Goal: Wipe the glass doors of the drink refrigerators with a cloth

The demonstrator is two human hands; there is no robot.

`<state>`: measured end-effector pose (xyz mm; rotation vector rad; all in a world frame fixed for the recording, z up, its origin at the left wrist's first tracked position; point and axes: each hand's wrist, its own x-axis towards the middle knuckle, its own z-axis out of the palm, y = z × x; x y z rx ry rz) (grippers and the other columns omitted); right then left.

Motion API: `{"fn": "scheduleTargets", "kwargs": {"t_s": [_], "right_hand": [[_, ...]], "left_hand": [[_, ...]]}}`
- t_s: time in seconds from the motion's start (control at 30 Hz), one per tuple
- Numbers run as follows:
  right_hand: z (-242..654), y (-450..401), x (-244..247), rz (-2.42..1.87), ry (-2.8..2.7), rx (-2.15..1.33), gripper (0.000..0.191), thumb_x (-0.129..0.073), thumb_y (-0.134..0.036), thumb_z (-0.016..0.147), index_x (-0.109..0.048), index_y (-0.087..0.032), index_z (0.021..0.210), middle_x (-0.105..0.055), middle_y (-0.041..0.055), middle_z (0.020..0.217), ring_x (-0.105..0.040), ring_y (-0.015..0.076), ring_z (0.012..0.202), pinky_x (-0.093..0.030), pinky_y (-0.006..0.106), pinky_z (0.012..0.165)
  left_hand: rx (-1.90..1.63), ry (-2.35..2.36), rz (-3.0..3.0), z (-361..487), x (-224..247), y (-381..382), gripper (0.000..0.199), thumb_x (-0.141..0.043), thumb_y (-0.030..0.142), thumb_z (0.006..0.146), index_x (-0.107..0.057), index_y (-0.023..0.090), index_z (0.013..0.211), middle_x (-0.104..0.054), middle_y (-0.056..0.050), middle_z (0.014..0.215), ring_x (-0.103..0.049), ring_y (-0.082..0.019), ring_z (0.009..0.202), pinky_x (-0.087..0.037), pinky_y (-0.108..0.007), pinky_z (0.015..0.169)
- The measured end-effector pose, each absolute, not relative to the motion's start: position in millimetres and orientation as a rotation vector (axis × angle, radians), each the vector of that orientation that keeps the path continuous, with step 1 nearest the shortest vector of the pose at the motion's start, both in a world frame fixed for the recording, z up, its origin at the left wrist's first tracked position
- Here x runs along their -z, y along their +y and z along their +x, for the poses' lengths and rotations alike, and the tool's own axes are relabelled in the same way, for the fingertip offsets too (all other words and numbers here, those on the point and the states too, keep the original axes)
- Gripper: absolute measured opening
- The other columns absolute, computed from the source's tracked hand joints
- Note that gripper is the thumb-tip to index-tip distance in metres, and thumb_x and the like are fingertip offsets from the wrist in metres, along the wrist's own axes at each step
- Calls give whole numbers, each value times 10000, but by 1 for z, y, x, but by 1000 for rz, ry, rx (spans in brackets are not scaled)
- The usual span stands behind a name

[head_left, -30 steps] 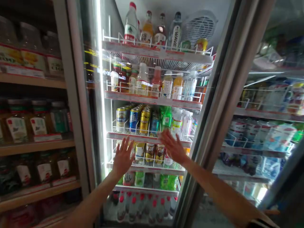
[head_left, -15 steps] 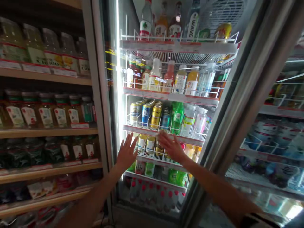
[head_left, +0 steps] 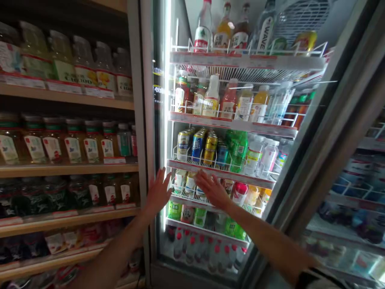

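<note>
Both of my arms reach forward toward a lit drinks fridge [head_left: 225, 174]. My left hand [head_left: 158, 192] is raised beside the fridge's left frame, fingers spread and holding nothing. My right hand [head_left: 212, 188] hangs in front of the fourth shelf, its fingers stretched out and nothing in them. Whether either hand touches glass, I cannot tell. Just above the right hand stand a blue can [head_left: 197, 147], gold cans [head_left: 210, 149] and a large green bottle [head_left: 237, 150]. Behind and around it are more cans, including a red-topped one [head_left: 240, 192].
Wooden shelves [head_left: 69, 170] with bottled drinks stand left of the fridge. Upper fridge shelves carry juice bottles [head_left: 230, 99] and glass bottles [head_left: 203, 28]; clear bottles with red caps [head_left: 215, 257] fill the bottom. A slanted metal frame [head_left: 327, 144] borders the right, with another cooler beyond.
The view has turned left, so the fridge and shelves sit further right in the picture. My hands stay stretched out and open, the left one now overlapping the fridge's left frame.
</note>
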<state>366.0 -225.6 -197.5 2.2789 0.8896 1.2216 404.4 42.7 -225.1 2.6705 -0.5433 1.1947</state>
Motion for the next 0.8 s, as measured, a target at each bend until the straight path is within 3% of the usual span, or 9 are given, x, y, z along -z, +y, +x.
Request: {"fn": "scheduleTargets", "kwargs": {"t_s": [0.1,0.3,0.53,0.7,0.8], "right_hand": [[378,-197,205,2215,1021,-1171,577,-475,-104,811,-404,-185,1378,-354,56,1490,-151,193,1434,-145,450,1165],[413,-147,115,2404,612,-1475,639,-455,-144,842,-267,-202,1450,-225,89,1539,-106,243,1442,-4,550,1149],[418,-104,197,2235,1003,-1172,576,-421,-92,839,-360,-197,1403,-304,31,1515,-215,189,1417,-157,439,1169],[442,-69,132,2410,781,-1352,613,-395,-88,842,-291,-185,1438,-241,66,1536,-146,235,1435,-69,542,1157],[447,-56,135,2429,782,-1327,599,-399,-97,842,-309,-179,1429,-237,70,1537,-157,248,1431,-94,552,1148]], "left_hand": [[-1193,-541,2670,412,226,61,559,-475,186,803,-404,150,1356,-271,-155,1502,-256,-300,1387,-288,-524,1093],[-1254,-541,2595,428,222,89,561,-459,194,815,-375,129,1366,-241,-167,1512,-217,-295,1401,-267,-528,1104],[-1313,-606,2540,439,225,107,601,-445,172,803,-330,135,1392,-245,-167,1510,-229,-300,1396,-298,-538,1085],[-1347,-618,2484,443,224,108,640,-447,184,809,-269,142,1422,-253,-173,1506,-233,-302,1395,-284,-544,1091],[-1348,-648,2475,443,228,109,632,-444,193,817,-265,139,1421,-264,-173,1503,-229,-298,1397,-282,-538,1094]]}}
